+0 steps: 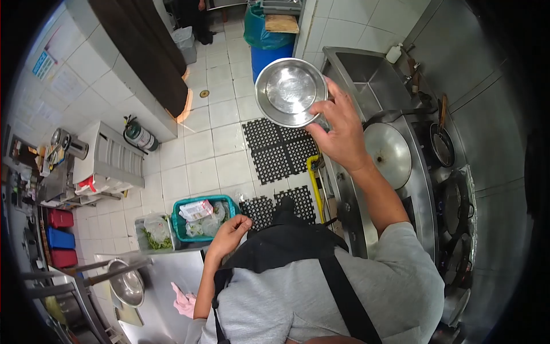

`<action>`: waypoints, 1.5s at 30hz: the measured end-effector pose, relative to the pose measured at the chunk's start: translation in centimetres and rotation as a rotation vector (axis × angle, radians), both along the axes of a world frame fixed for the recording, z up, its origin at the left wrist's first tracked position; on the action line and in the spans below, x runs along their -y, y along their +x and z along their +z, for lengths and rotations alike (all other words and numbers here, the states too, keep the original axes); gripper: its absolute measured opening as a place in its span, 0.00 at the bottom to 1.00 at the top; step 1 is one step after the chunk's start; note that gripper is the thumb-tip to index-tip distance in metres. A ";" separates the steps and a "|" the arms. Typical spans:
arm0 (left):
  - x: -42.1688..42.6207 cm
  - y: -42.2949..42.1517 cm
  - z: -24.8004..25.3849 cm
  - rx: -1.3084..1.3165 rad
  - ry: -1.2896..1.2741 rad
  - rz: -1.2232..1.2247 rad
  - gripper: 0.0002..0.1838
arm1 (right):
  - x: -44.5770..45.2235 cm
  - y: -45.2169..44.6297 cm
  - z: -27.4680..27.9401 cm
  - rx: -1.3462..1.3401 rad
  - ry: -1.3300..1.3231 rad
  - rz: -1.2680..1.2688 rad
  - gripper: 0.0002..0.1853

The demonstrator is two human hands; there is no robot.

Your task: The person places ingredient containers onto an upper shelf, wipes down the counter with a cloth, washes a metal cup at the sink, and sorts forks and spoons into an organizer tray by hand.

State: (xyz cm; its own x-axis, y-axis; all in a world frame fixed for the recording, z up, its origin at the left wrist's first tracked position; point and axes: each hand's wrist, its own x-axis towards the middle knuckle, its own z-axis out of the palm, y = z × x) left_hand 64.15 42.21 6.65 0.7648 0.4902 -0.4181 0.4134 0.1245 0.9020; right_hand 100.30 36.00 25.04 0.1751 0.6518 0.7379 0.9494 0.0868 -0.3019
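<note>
A: Bowl (291, 92), colour?
B: Silver, white glare on its inside.
A: Floor (201, 174)?
B: White tiles in a square grid; mats (278, 152) black, patterned with holes.
A: Other hues?
B: Crate (176, 223) teal, cloth (183, 302) pink, drum (274, 53) blue, liner (260, 30) blue-green, pipe (311, 172) yellow.

Commercial-style kitchen, steel sink (362, 73), dark frying pan (441, 149), tiled floor (201, 173), black mats (274, 150), fire extinguisher (140, 136)

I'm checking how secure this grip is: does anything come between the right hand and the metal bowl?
Nothing visible does: the bare right hand holds the metal bowl directly, skin against the metal at its side.
</note>
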 end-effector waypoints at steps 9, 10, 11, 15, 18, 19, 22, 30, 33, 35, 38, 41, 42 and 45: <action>-4.6 17.1 1.4 -0.087 -0.022 -0.169 0.20 | -0.2 13.4 4.3 0.160 0.137 -0.070 0.22; -5.2 18.6 0.8 -0.088 -0.025 -0.192 0.20 | 0.0 14.4 4.5 0.160 0.131 -0.092 0.22; -6.0 20.1 0.0 -0.072 -0.027 -0.220 0.20 | 0.2 15.3 4.8 0.173 0.121 -0.114 0.22; -8.8 25.7 -0.3 -0.072 -0.020 -0.328 0.19 | -0.1 19.1 5.2 0.221 0.109 -0.198 0.22; -11.7 29.1 -1.8 -0.050 -0.072 -0.352 0.19 | -1.4 21.8 5.2 0.248 0.120 -0.259 0.23; -12.8 30.5 -1.5 -0.054 -0.069 -0.376 0.19 | -2.0 22.6 5.2 0.246 0.119 -0.285 0.23; -16.9 35.0 -0.3 -0.114 -0.070 -0.451 0.18 | -4.6 24.9 5.7 0.244 0.100 -0.361 0.23; -34.0 46.3 -2.1 -0.030 0.109 -0.601 0.18 | -14.8 30.0 9.5 0.406 -0.186 -0.548 0.09; -39.5 50.0 -2.1 -0.015 0.107 -0.618 0.17 | -18.2 31.3 10.8 0.408 -0.259 -0.588 0.18; -42.2 51.8 -2.7 0.029 0.080 -0.636 0.16 | -19.9 32.1 11.2 0.440 -0.279 -0.612 0.15; -44.2 54.7 -3.2 0.017 0.090 -0.712 0.16 | -21.3 33.0 12.1 0.490 -0.313 -0.636 0.10; -44.1 58.0 -3.4 0.034 0.147 -0.811 0.16 | -21.8 34.0 12.9 0.517 -0.334 -0.645 0.08; -43.7 59.0 -3.4 0.039 0.177 -0.852 0.16 | -21.7 34.4 13.1 0.531 -0.339 -0.640 0.08; -42.0 62.8 -2.0 0.040 0.073 -0.934 0.17 | -21.3 35.3 13.3 0.560 -0.352 -0.676 0.08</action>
State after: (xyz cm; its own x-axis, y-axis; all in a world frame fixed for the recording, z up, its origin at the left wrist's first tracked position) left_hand 126.99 84.17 4.65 0.8748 -0.3060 -0.3757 0.2861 -0.2996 0.9102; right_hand 135.63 57.29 38.31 0.2773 0.7429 0.6092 0.7797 -0.5445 0.3091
